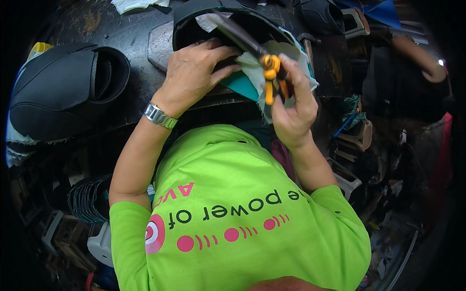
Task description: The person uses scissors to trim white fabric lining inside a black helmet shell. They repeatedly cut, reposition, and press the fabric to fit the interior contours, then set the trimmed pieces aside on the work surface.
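Observation:
My right hand (296,109) grips a hand tool (272,72) with orange and black handles. Its long dark end points up and left and is smeared by motion, so its exact kind cannot be told. My left hand (194,72) has its fingers curled at the near edge of a black boot upper (189,17), partly inside its opening. The fingertips are partly hidden. A pale cloth lining (286,51) with frayed edges hangs from the upper's right side, behind the tool. Below it shows a teal piece (241,85).
Another black boot upper (53,92) lies at the left of the dark worktable (116,29). A grey metal block (160,46) sits beside my left hand. At the far right is another person's arm (417,56). Plastic stools (101,242) stand low left.

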A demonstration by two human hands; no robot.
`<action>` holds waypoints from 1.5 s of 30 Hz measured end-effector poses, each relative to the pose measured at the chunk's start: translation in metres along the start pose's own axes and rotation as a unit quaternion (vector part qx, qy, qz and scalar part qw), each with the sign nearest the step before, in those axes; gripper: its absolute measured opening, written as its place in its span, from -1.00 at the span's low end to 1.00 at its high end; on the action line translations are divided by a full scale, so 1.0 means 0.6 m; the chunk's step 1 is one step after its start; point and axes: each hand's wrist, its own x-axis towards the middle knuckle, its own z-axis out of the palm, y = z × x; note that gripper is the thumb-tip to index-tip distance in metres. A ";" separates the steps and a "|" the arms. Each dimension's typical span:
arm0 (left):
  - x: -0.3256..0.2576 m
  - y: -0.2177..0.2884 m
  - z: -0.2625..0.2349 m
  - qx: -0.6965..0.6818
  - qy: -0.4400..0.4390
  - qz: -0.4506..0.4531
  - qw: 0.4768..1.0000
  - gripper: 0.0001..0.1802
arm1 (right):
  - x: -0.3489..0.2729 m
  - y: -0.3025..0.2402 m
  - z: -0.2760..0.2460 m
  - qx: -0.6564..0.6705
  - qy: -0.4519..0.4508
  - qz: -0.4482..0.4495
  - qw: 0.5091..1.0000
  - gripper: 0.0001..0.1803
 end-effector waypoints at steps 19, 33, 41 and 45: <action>-0.016 -0.004 -0.011 -0.104 0.063 -0.036 0.992 -0.78 | -0.045 0.017 -0.064 0.469 -0.171 0.552 0.668 -0.36; 0.003 -0.012 -0.019 -0.148 -0.013 -0.069 0.986 -0.78 | -0.048 0.034 -0.092 0.477 -0.278 0.568 0.610 -0.33; -0.028 -0.011 -0.008 -0.126 0.046 0.021 0.991 -0.78 | -0.037 0.064 -0.125 0.550 -0.241 0.586 0.544 -0.44; -0.031 -0.013 -0.009 -0.127 0.032 0.009 0.991 -0.78 | -0.014 0.060 -0.140 0.499 -0.302 0.586 0.562 -0.41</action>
